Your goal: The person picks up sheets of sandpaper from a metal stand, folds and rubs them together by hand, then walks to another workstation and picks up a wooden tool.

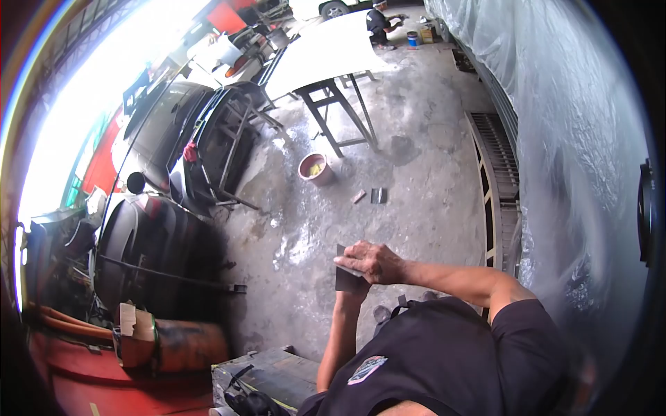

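Observation:
Both hands meet in front of my chest, around a dark flat plate (349, 279). My left hand (353, 297) holds the plate from below, and its fingers are mostly hidden behind it. Over the plate's right side, my right hand (375, 263) is closed, with its fingers bent together. A thin pale edge shows under these fingers, but what they grip is too small to make out. On the floor ahead are a pinkish bucket (303, 168) with something yellow inside, a small pale block (359, 197) and a dark shiny square piece (379, 195).
A large white panel (322, 52) rests on a metal stand (337, 144) ahead. Another person (377, 26) crouches beyond it, near a blue can (413, 39). Dark car parts (149, 253) and an orange cylinder (191, 345) are at left. Plastic sheeting (562, 139) hangs at right.

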A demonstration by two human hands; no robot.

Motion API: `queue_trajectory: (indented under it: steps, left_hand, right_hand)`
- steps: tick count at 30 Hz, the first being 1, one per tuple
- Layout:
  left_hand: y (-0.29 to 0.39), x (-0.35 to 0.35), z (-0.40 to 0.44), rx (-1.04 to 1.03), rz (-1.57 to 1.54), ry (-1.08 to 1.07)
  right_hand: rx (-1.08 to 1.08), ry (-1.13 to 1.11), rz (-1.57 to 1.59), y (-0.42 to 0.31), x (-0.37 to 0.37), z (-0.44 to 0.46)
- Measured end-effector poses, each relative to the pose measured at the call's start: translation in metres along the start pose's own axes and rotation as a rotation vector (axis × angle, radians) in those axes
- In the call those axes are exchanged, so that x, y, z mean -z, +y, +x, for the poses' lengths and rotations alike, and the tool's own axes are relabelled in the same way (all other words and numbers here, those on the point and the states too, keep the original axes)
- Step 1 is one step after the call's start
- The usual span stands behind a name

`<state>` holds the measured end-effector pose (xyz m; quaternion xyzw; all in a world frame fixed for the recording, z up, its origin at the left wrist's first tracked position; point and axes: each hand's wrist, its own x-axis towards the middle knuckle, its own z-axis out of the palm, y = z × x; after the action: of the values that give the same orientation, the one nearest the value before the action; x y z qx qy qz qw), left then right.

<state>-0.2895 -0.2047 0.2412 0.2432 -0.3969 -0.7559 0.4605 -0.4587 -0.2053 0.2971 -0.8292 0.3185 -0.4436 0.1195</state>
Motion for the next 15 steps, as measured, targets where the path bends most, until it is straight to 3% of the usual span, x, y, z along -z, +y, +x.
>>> queue_trajectory:
  steps: [1, 2, 3, 5, 7, 8, 9, 11, 12, 13, 15]
  left_hand:
    - [0.003, 0.0, -0.002, 0.056, -0.294, -0.012]
    - [0.004, 0.01, 0.0, 0.05, -0.292, -0.023]
    - [0.001, 0.028, -0.001, 0.187, -0.439, -0.105]
    - [-0.007, 0.038, -0.012, 0.33, -0.587, -0.185]
    - [-0.02, 0.039, -0.02, 0.091, -0.19, 0.071]
    - [-0.021, 0.034, -0.003, 0.032, -0.179, -0.077]
    - [-0.011, 0.016, -0.005, -0.083, 0.13, -0.064]
    - [0.002, -0.005, -0.004, -0.364, 0.851, -0.064]
    - [0.011, -0.008, -0.004, -0.102, 0.457, 0.088]
    - [-0.005, 0.024, 0.001, -0.063, 0.199, -0.217]
    - [-0.035, 0.086, 0.011, 0.267, -0.297, -0.783]
  right_hand:
    - [0.023, 0.015, -0.028, -0.009, -0.001, 0.0]
    - [0.173, 0.074, 0.007, -0.023, -0.002, 0.0]
    - [0.326, 0.076, -0.03, -0.037, -0.009, -0.007]
    - [0.373, 0.03, -0.037, -0.054, -0.013, -0.018]
    - [0.279, -0.014, -0.075, -0.028, -0.006, -0.004]
    - [0.154, -0.026, -0.064, -0.008, -0.003, -0.002]
    - [0.011, -0.054, -0.043, 0.001, 0.004, 0.002]
    - [0.053, -0.04, -0.041, -0.005, 0.002, 0.0]
    - [0.207, 0.001, -0.037, -0.016, -0.001, -0.001]
    - [0.357, 0.037, -0.028, -0.034, -0.007, -0.007]
    - [0.373, 0.041, -0.013, -0.046, -0.005, -0.016]
